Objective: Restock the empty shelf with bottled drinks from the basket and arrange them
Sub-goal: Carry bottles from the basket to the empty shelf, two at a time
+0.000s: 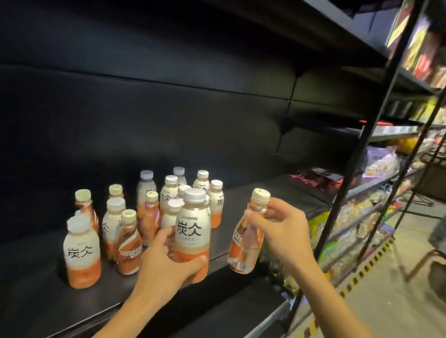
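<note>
Left hand (166, 266): fingers curled round the orange base of a white-and-orange plastic bottle with a white cap (192, 230), thumb across its front, held upright above the shelf's front edge.
Right hand (278, 233): fingertips pinch the neck of a slim clear orange-labelled bottle with a cream cap (245, 245), which hangs below the fingers, beyond the shelf edge.
Black metal shelf (29, 293): cluster of standing bottles (136, 214) left of and behind both hands.

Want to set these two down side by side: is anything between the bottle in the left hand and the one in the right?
No bottle stands between the white-label bottle and the orange bottle; the head view shows only bare black shelf in the gap.
</note>
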Demonstrator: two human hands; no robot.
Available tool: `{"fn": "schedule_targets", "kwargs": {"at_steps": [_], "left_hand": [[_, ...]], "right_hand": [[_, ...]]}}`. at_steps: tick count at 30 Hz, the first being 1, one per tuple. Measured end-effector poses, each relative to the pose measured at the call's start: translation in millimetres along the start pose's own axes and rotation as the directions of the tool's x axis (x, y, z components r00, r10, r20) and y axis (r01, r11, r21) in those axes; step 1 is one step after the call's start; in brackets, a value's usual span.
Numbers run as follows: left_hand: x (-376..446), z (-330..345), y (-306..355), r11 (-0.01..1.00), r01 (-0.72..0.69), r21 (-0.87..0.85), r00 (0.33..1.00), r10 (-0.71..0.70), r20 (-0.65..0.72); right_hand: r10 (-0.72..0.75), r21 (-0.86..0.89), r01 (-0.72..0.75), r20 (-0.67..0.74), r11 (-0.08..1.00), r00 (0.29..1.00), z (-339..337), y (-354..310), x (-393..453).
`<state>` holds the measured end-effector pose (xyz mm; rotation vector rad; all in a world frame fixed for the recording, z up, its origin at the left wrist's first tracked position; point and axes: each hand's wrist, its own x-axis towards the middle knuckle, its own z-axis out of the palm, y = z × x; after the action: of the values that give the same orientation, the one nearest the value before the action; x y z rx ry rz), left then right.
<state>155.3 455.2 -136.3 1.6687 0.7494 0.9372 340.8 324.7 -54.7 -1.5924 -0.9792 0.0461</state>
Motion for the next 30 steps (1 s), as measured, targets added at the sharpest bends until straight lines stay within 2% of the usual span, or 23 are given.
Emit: {"fn": "schedule_targets", "kwargs": {"at_steps": [6,10,16,22,30], "left_hand": [[50.8,41.3,-27.7,0.998,0.048,0.033,0.999,-0.048,-0.008],[77.8,74.7,-39.5,0.996,0.077,0.043,0.996,-0.075,-0.051],[110.3,131.3,-47.3,0.993,0.111,0.039,0.974,-0.1,-0.205],[137.1,181.7,-60.5,0.988,0.136,0.078,0.926,-0.099,-0.364],[152.2,215.0,-92.2,0.979,0.185,0.087,0.861,-0.119,-0.494]], "right_hand": [[0.045,-0.014,-0.044,0.003,0.999,0.999,-2.0,50.1,51.9],[0.041,-0.009,-0.04,0.066,0.999,0.997,0.3,92.5,94.9],[-0.016,0.032,0.009,0.212,0.999,0.977,3.4,152.6,156.9],[-0.011,0.082,-0.017,0.333,0.997,0.943,11.1,205.5,199.9],[-0.003,0.085,-0.034,0.405,0.996,0.914,28.8,246.2,214.8]]}}
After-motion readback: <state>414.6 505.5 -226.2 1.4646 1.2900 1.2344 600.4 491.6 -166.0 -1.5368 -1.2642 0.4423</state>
